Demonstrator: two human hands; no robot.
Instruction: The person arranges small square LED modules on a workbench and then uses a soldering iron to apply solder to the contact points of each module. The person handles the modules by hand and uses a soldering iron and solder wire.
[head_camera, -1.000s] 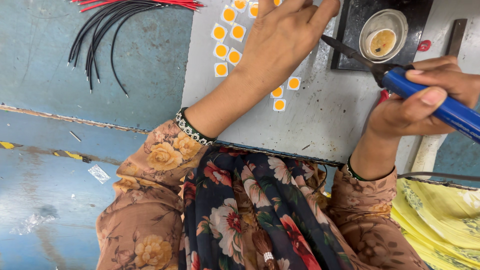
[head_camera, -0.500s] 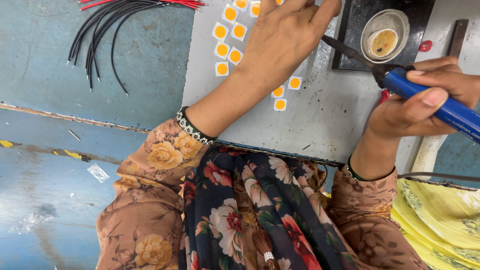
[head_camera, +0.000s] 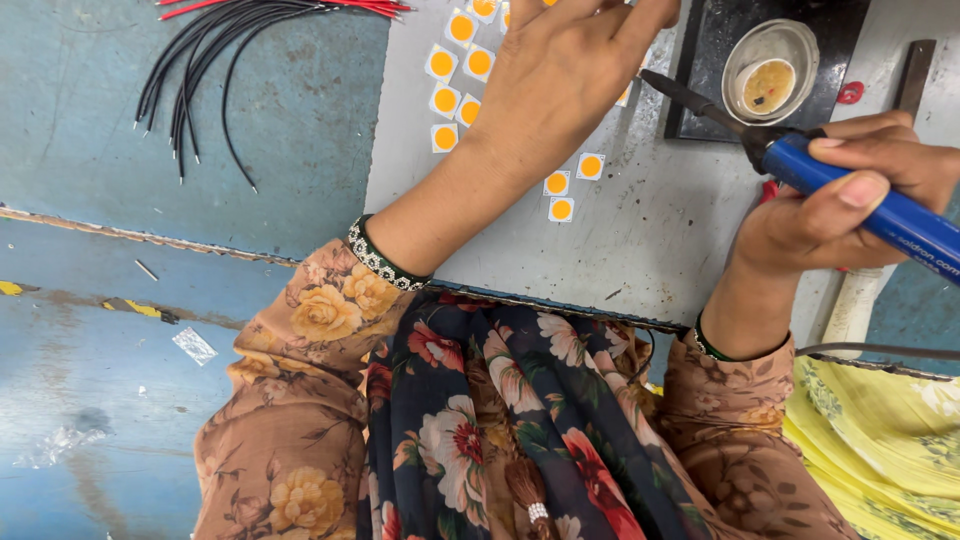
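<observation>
- The soldering iron (head_camera: 860, 195), blue-handled with a dark metal tip, sits at the right of the view, its tip slanting up and left toward the left hand; it lies in the same place and at the same angle as half a second and a second ago.
- The right hand (head_camera: 840, 205) wraps the blue handle, fingers closed around it and thumb pressed along the top.
- The left hand (head_camera: 560, 80) rests palm-down on the grey work plate (head_camera: 650, 220), fingers bent over something at the top edge; whether they pinch anything I cannot tell. It too has not shifted.
- With nothing moved, the work looks held in one steady position, tip kept near the fingertips.
- Small white squares with orange discs, the LED chips (head_camera: 560, 183), lie scattered beside the left wrist and in rows by the knuckles.
- A small round tin (head_camera: 768, 62) with yellowish paste stands on a black pad above the iron.
- Black wires (head_camera: 200, 70) with stripped ends lie well apart on the blue bench.
</observation>
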